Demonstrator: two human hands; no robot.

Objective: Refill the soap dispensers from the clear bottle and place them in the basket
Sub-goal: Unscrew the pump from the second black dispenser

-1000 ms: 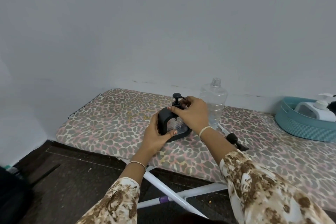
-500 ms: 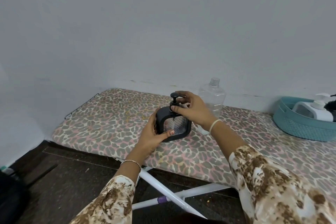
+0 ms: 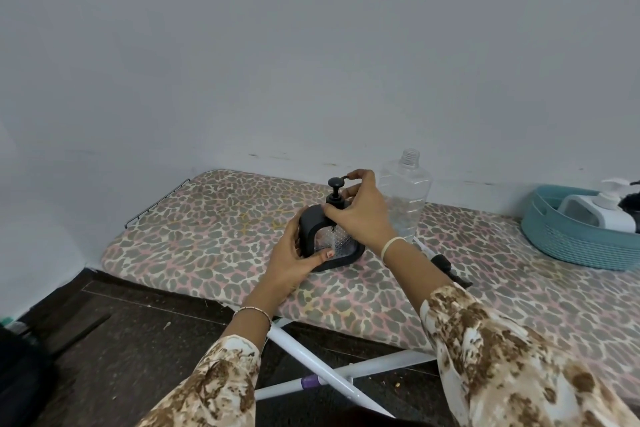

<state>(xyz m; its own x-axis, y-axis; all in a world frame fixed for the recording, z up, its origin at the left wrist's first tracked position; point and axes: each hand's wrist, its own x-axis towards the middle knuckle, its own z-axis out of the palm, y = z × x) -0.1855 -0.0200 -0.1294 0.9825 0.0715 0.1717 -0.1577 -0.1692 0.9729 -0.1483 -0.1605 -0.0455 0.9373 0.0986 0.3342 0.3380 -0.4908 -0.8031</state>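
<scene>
Black dispenser [image 3: 309, 218]: my left hand [image 3: 294, 263] grips it steady; right hand [image 3: 360, 215] pinches the pump [image 3: 335, 196], likely to twist it.

Matt black plastic dispenser [image 3: 311, 229]

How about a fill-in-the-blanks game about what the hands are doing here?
The left hand steadies the black dispenser, while the right hand grips its ____.
The clear bottle has no ____ on its neck.
The white dispenser rests in the teal ____.
Missing words: pump, cap, basket.
</scene>
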